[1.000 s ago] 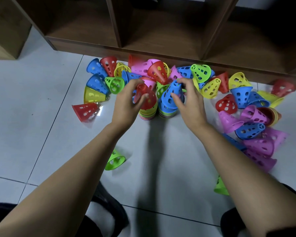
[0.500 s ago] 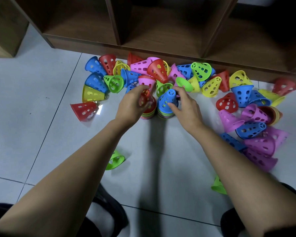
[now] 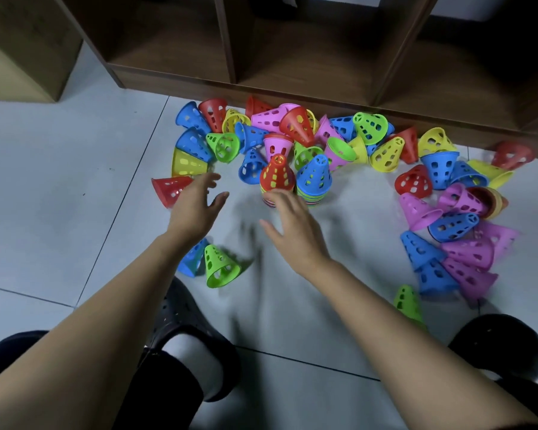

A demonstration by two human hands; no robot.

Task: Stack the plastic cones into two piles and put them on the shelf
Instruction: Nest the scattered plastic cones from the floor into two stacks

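The red-topped pile (image 3: pixel 277 178) and blue-topped pile (image 3: pixel 313 181) stand side by side near the shelf (image 3: pixel 308 66), loose cones (image 3: pixel 385 155) strewn along it. Farther from the shelf, left hand (image 3: pixel 196 209) and right hand (image 3: pixel 295 231) have fingers relaxed, holding nothing

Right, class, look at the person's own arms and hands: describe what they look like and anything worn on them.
The left arm and right arm are bare as far up as the picture shows, with no sleeves in view. The left hand and right hand wear no gloves; no watch, bracelet or ring is visible, though both are slightly blurred.
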